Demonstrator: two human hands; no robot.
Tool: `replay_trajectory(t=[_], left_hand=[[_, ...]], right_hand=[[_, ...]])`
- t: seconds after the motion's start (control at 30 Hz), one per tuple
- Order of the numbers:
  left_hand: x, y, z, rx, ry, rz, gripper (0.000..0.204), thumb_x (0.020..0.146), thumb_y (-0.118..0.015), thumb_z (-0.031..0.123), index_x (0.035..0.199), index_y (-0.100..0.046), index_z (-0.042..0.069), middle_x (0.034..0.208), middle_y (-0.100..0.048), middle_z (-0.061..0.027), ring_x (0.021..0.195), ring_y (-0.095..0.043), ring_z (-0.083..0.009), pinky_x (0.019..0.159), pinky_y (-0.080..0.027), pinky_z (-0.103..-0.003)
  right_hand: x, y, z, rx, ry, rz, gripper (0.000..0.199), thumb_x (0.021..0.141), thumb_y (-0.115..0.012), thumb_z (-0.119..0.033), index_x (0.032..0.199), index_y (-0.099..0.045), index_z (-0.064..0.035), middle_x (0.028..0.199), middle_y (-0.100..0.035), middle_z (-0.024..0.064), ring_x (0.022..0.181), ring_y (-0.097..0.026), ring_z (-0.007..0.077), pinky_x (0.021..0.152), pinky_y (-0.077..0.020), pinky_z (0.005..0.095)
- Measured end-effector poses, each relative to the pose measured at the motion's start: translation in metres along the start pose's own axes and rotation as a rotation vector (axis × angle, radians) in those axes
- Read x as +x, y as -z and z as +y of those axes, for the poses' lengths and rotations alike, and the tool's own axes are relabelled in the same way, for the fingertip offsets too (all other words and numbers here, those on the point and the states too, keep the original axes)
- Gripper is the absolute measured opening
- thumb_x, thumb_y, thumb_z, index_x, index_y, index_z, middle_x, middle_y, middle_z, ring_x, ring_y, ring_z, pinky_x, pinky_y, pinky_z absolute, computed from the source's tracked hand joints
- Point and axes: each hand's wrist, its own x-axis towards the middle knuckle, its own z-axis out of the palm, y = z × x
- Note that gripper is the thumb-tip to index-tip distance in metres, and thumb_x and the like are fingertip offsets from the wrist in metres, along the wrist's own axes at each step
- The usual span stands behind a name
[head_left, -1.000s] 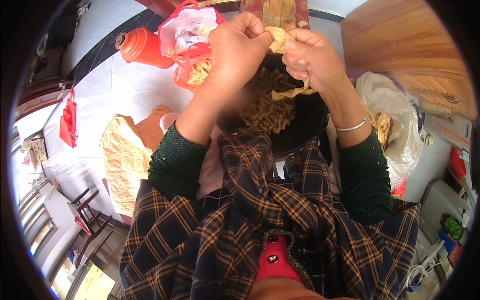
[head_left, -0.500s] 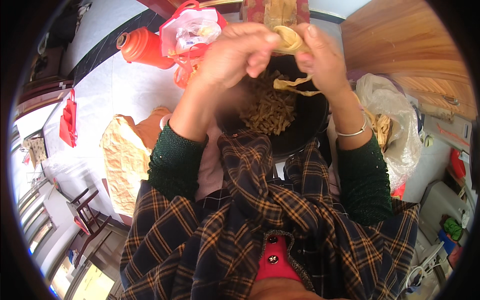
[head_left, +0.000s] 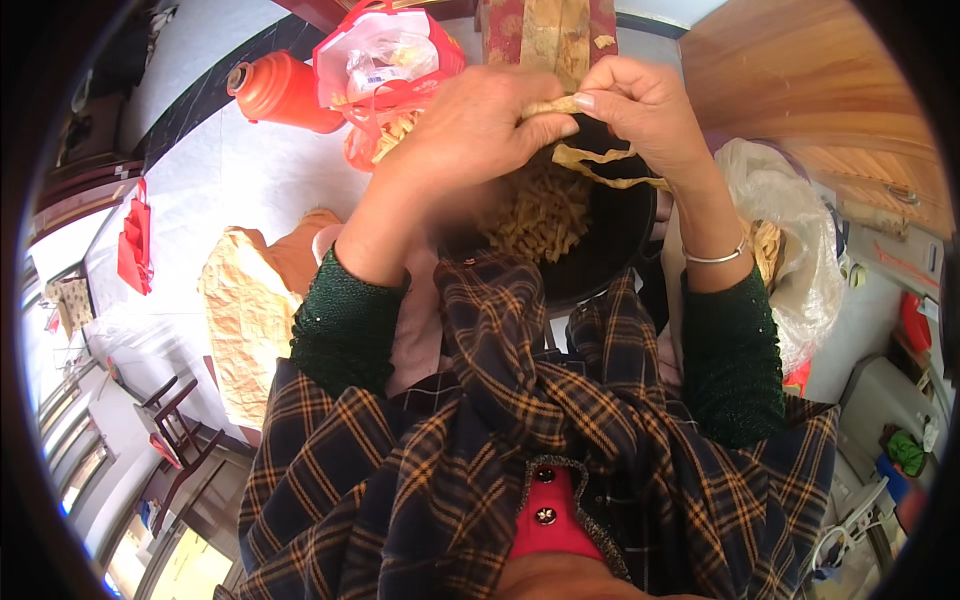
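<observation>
Between both hands runs a pale yellow, flat dried strip [head_left: 553,106], twisted and folded on itself where I grip it. My left hand [head_left: 478,128] is closed round one end, its thumb pointing right and most of its fingers hidden behind the hand. The thumb and fingertips of my right hand [head_left: 640,108] pinch the other end. Loose lengths of a yellow strip hang below my right hand and reach toward its wrist. Beneath my hands, a round black basin [head_left: 612,235] holds a heap of short yellowish pieces [head_left: 545,215].
Left of the basin stand an orange-red flask [head_left: 288,92] and a red-and-white bag [head_left: 335,55] with plastic packaging inside. Brown crumpled paper [head_left: 240,310] lies nearer on the left. On the right, a clear plastic bag [head_left: 815,270] contains dried strips. A wooden bench [head_left: 553,40] stands beyond.
The open loop of strip between my hands has been drawn into a tight, narrow twist. My left hand has rolled over and lowered slightly; the right now pinches with its fingertips.
</observation>
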Motion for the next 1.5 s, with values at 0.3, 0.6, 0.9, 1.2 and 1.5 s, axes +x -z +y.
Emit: replay_trajectory(t=[0.3, 0.6, 0.9, 1.2, 1.5], left_hand=[[0.023, -0.006, -0.035, 0.189, 0.219, -0.073, 0.018, 0.089, -0.062, 0.028, 0.091, -0.066, 0.01, 0.065, -0.061, -0.0074, 0.059, -0.058, -0.0223, 0.056, -0.044, -0.036], [0.031, -0.012, -0.046, 0.389, 0.46, -0.22, 0.027, 0.085, -0.062, 0.041, 0.09, -0.07, 0.015, 0.071, -0.066, -0.0088, 0.073, -0.065, -0.0289, 0.067, -0.049, -0.04], [0.014, -0.045, 0.006, -0.713, 0.435, 0.191, 0.046, 0.102, -0.036, 0.037, 0.107, -0.059, -0.002, 0.087, -0.067, -0.0129, 0.073, -0.063, -0.0195, 0.062, -0.052, -0.031], [0.028, 0.026, -0.008, -1.406, 0.294, 0.864, 0.036, 0.102, -0.034, 0.038, 0.076, -0.04, 0.013, 0.057, -0.029, 0.0057, 0.047, -0.024, -0.0066, 0.042, -0.02, -0.023], [0.013, -0.029, 0.008, -0.281, -0.245, 0.604, 0.032, 0.094, -0.048, 0.02, 0.113, -0.064, 0.0, 0.113, -0.062, -0.0217, 0.105, -0.062, -0.0323, 0.089, -0.048, -0.036]], right_hand=[[0.019, 0.011, 0.021, -0.387, -0.01, 0.3, 0.018, 0.085, -0.062, -0.015, 0.072, -0.061, -0.0029, 0.054, -0.052, -0.0003, 0.047, -0.047, 0.0058, 0.043, -0.0373, 0.0243], [0.045, 0.011, 0.039, -0.975, -0.301, 0.238, 0.019, 0.081, -0.06, -0.021, 0.074, -0.065, -0.0042, 0.066, -0.065, 0.0141, 0.059, -0.062, 0.033, 0.06, -0.0495, 0.043], [0.019, -0.03, 0.013, 0.76, -0.359, 0.045, 0.022, 0.095, -0.053, -0.019, 0.087, -0.063, -0.0008, 0.058, -0.046, -0.0034, 0.047, -0.04, 0.0037, 0.042, -0.0342, 0.02], [0.01, -0.043, -0.01, 0.24, -0.226, -0.143, 0.023, 0.098, -0.048, -0.018, 0.095, -0.061, 0.0009, 0.063, -0.044, -0.0037, 0.049, -0.036, 0.0021, 0.042, -0.0303, 0.0173], [0.007, -0.053, -0.015, -0.202, 0.262, 0.259, 0.016, 0.094, -0.053, -0.013, 0.095, -0.06, 0.0014, 0.064, -0.056, 0.0046, 0.055, -0.052, 0.0104, 0.051, -0.0407, 0.0246]])
